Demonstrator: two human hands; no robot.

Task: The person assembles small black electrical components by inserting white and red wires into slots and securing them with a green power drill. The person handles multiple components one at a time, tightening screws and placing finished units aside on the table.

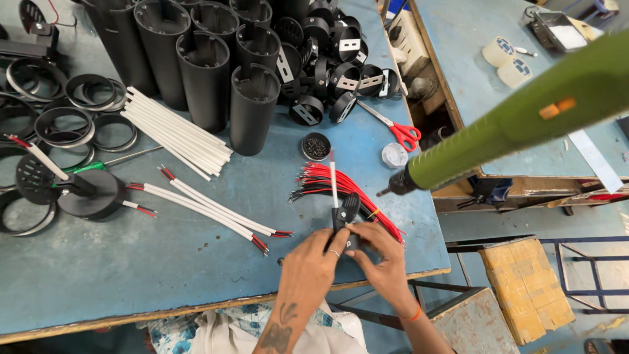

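I watched both hands meet at about six o'clock of the blue worktable (164, 262), just inside its near edge; the left hand (313, 259) and the right hand (380, 252) were closed together around a small black finned part (347, 211); the part stood up out of the pinch, its ribbed head showing above the fingertips at twelve o'clock of the hands, while its lower end was hidden between them; the left fingers (334, 246), one wearing a ring, pressed against it from the nine o'clock side, and the right fingers (364, 233) curled over it from three o'clock; both hands were grasping, none of the fingers slack. A thin white sleeved wire (333, 180) rose straight from the part toward twelve o'clock, ending in a red tip; whether it was fixed to the part I could not tell.

Just beyond the hands, at one o'clock, lay a bundle of red wires (341, 187), touching or nearly touching the right knuckles; at ten o'clock lay white sleeved cables (209, 208) with red and black ends; farther at eleven o'clock a stack of white tubes (173, 134) leaned by tall black cylinders (252, 108); a small round tin of dark screws (316, 146) sat at twelve o'clock, with red-handled scissors (401, 133) at one o'clock; a green power screwdriver (524, 118) hung in from two o'clock, its bit pointing down toward the red wires, well apart from the hands.
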